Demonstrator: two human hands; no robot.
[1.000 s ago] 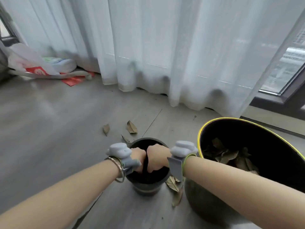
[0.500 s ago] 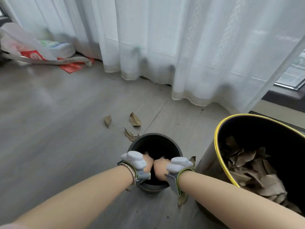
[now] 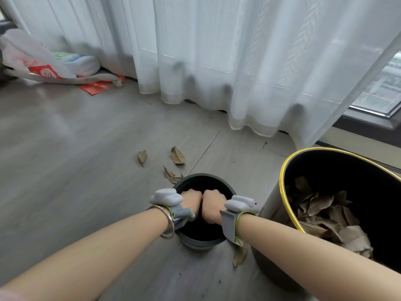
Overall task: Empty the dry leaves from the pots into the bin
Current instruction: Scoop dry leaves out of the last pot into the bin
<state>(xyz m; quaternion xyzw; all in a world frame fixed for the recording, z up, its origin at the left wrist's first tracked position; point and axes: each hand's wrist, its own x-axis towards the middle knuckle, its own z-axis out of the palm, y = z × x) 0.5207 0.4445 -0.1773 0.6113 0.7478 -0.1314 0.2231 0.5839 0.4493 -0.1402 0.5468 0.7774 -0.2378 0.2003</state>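
Note:
A dark grey pot [image 3: 201,177] stands on the floor just in front of me. My left hand [image 3: 191,202] and my right hand [image 3: 213,205] reach down into it side by side, knuckles touching. Their fingers curl downward into the dark inside and are hidden, so what they hold cannot be seen. To the right of the pot stands a black bin [image 3: 282,170] with a yellow rim. Inside it lies a heap of dry brown leaves [image 3: 325,209].
Loose dry leaves [image 3: 178,156] lie on the grey floor beyond the pot, and one leaf [image 3: 239,253] sits between pot and bin. A white sheer curtain [image 3: 217,61] hangs behind. A plastic bag [image 3: 32,55] and red papers lie at the far left.
The view has shifted so the pot and bin sit further right and more leaves in the bin show. Both hands have sunk slightly deeper into the pot, still together.

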